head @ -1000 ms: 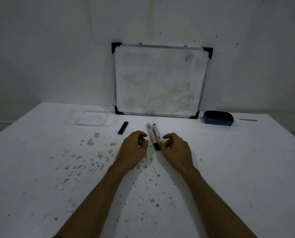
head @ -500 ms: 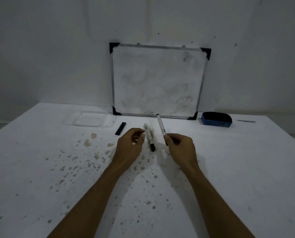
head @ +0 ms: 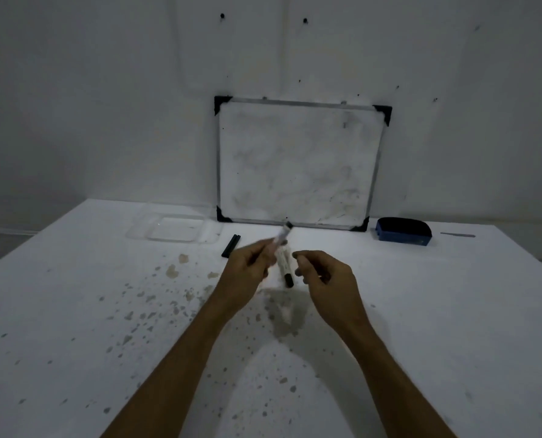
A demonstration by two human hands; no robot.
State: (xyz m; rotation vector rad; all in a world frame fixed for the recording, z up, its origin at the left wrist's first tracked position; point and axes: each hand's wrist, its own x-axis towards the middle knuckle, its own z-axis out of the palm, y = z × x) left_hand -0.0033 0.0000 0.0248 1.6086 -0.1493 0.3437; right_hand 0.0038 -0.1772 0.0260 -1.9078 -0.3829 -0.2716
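My left hand (head: 247, 273) grips a white marker (head: 280, 238) that is lifted off the table and blurred, its black end pointing up and right toward the whiteboard (head: 298, 162). A second white marker (head: 284, 267) with a black cap at its near end lies on the table between my hands. My right hand (head: 323, 279) hovers just right of it with thumb and fingers curled together. Whether anything sits in that pinch is hidden. A loose black cap (head: 230, 245) lies to the left.
The whiteboard leans on the wall at the back of the stained white table (head: 105, 311). A blue eraser (head: 403, 231) sits right of the board, and a clear plastic tray (head: 176, 229) sits left of it. A thin grey strip (head: 457, 235) lies at the far right.
My right hand lifted one marker from the pair on the table. That marker is now in my left hand, angled up and right, and my right hand has let go of its barrel.
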